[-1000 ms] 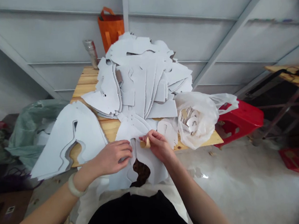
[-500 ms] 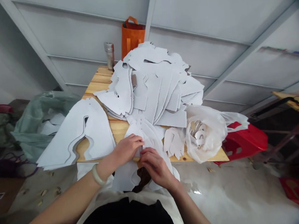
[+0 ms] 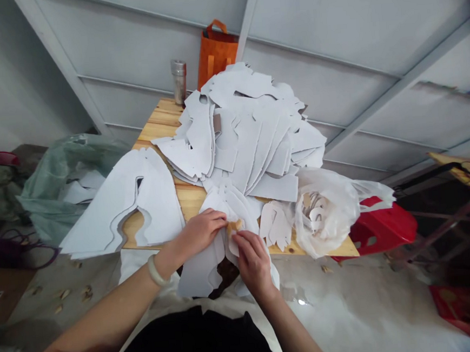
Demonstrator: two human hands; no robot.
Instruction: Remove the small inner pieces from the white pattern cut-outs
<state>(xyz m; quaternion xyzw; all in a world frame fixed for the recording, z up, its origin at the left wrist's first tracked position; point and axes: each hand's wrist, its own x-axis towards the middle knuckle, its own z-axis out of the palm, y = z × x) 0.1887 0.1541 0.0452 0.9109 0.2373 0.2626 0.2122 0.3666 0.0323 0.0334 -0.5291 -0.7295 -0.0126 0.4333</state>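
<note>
In front of my body, white cut-out sheets (image 3: 199,268) lie stacked at the table's front edge, their lower parts hanging over it. My left hand (image 3: 202,230), a pale bangle on its wrist, has its fingers closed at the edge of the top sheet. A small tan strip (image 3: 234,226) stands up between the two hands, its material unclear. The fingertips of my right hand (image 3: 253,258) pinch its lower end. To the left lies another stack of white cut-out sheets (image 3: 159,203) with an arch-shaped opening.
A large heap of white cut pieces (image 3: 252,136) covers the back of the wooden table (image 3: 161,119). A metal flask (image 3: 179,82) and an orange bag (image 3: 217,55) stand behind. At right are a plastic bag (image 3: 331,217) of scraps and a red stool (image 3: 385,226); a green bag (image 3: 45,196) sits left.
My right hand has moved slightly right and away from the left hand. The tan strip now shows between them. My left hand stays in nearly the same place; the view has shifted a little.
</note>
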